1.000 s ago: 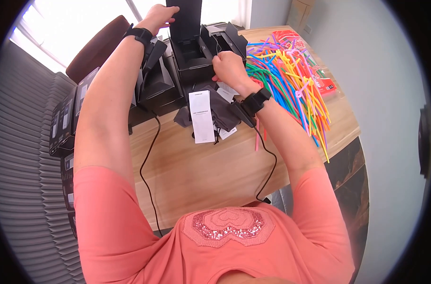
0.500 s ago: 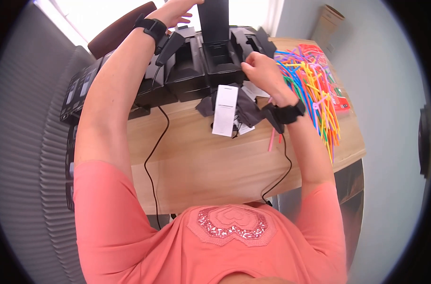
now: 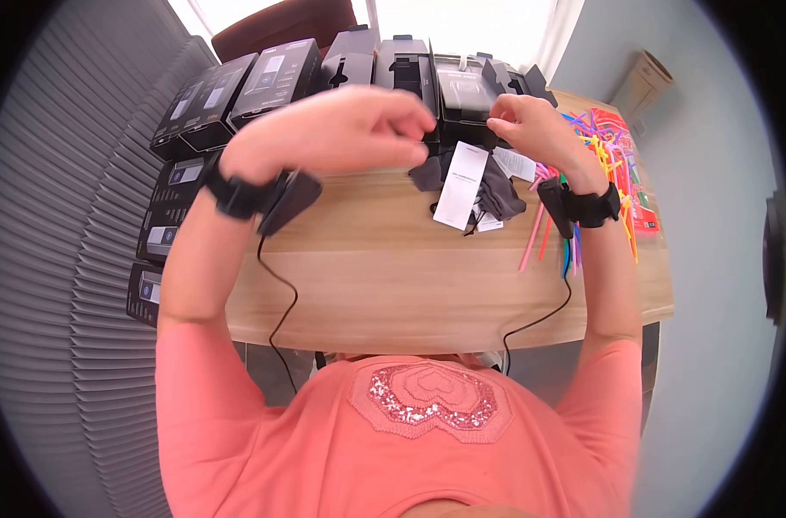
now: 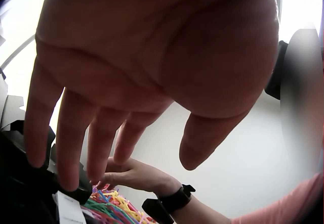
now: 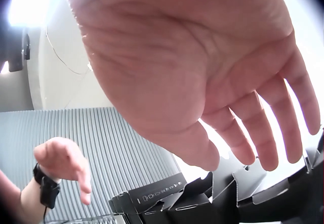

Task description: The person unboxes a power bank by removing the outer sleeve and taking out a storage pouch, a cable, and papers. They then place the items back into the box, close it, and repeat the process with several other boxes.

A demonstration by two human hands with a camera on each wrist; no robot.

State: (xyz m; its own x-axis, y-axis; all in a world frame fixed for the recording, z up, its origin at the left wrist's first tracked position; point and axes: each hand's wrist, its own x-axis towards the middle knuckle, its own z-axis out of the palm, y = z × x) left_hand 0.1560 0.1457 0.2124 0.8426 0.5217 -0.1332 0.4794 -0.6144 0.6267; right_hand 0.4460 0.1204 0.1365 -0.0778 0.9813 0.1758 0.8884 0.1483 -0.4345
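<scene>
My left hand (image 3: 341, 129) hovers in front of the row of black boxes, its fingers loosely bent and holding nothing. In the left wrist view its fingers spread apart over bare air. My right hand (image 3: 540, 134) is raised beside a black box with a grey panel (image 3: 466, 91) at its top. The right wrist view shows that palm empty, fingers extended above open box flaps (image 5: 248, 183). Below the hands lie a white printed leaflet (image 3: 460, 186) and a dark grey cloth pouch (image 3: 500, 192).
Closed black boxes (image 3: 276, 78) stand at the back left, and more (image 3: 164, 233) are stacked along the left edge. Colourful straws (image 3: 613, 147) and a red packet (image 3: 643, 194) lie on the right. Cables (image 3: 285, 302) run from both wrist cameras.
My left hand has let go of the upright black box flap and come down towards me; the flap no longer stands up. My right hand has moved off the box edge. The head view has shifted.
</scene>
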